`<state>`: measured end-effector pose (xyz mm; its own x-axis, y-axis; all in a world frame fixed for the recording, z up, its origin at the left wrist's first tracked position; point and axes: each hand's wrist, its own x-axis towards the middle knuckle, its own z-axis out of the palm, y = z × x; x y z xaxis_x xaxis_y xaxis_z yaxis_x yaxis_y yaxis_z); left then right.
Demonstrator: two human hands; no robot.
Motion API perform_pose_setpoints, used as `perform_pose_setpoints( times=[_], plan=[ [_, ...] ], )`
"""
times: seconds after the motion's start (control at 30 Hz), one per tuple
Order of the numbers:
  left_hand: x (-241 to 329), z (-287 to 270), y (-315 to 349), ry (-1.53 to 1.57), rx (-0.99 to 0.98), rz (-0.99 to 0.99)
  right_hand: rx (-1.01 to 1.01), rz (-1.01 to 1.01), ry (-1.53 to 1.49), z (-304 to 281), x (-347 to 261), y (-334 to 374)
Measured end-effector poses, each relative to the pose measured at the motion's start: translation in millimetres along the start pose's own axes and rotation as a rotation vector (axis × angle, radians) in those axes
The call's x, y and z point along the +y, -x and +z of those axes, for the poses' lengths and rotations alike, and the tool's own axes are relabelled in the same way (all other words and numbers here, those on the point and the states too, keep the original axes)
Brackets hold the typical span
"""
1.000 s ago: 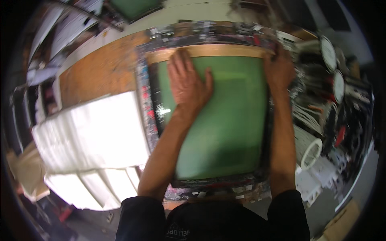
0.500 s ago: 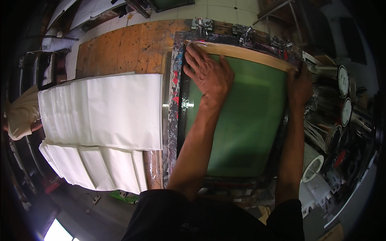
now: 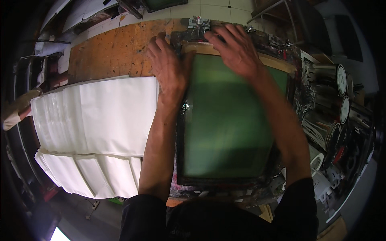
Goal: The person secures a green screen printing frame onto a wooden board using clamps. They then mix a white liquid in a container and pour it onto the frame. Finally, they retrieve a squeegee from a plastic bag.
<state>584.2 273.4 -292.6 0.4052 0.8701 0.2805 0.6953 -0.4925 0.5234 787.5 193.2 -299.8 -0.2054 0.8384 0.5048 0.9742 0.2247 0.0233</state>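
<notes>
A screen-printing frame (image 3: 235,116) with green mesh lies before me, its edges dark and its far bar bare wood. My left hand (image 3: 169,70) is at the frame's far left corner, fingers spread past the edge and thumb near the wooden bar. My right hand (image 3: 239,52) reaches over the far bar, fingers apart and slightly bent, near the metal hinge clamp (image 3: 199,27). Motion blurs the fingertips, and whether they touch the clamp is unclear. Nothing shows in either hand.
Left of the frame, white sheets (image 3: 118,114) lie in overlapping stacks on the stained wooden table (image 3: 116,50). Several cans and tubs (image 3: 327,126) crowd the right side. At the far left a person's sleeve (image 3: 20,106) shows. Tiled floor (image 3: 209,10) lies beyond the table.
My left hand has moved left off the wooden bar to the frame's corner. My right hand has left the far right corner and swung left toward the hinge clamp. The frame has shifted slightly.
</notes>
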Motion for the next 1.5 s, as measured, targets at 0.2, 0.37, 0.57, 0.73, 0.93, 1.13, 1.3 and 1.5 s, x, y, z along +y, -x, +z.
perform_pose_setpoints(
  times=[0.2,0.37,0.57,0.73,0.93,1.13,1.3,1.5],
  plan=[
    [9.7,11.1,-4.9,0.052,-0.038,-0.11,0.028,-0.209,-0.02,4.5,3.6,-9.6],
    [7.6,12.9,-6.5,0.019,-0.057,-0.12,0.062,-0.218,-0.025,14.3,5.8,-22.6],
    [3.8,16.6,-5.4,0.128,-0.01,-0.126,0.102,0.012,-0.073,17.0,-5.4,-28.2],
    [-1.7,11.5,-3.0,0.265,0.004,-0.118,0.087,-0.119,-0.149,10.5,-8.1,-27.5],
    [0.7,11.1,-1.4,0.217,0.126,0.062,0.03,-0.172,-0.065,22.4,-8.7,-30.0],
    [-5.7,15.0,0.3,0.22,0.155,0.125,0.234,0.052,-0.216,30.1,-21.2,-35.2],
    [-11.1,11.3,3.7,0.258,0.172,0.193,0.312,0.126,-0.239,37.2,-25.2,-34.9],
    [-11.4,3.1,7.4,0.35,0.124,0.11,0.382,0.145,-0.213,43.7,-29.5,-34.6]
  ],
)
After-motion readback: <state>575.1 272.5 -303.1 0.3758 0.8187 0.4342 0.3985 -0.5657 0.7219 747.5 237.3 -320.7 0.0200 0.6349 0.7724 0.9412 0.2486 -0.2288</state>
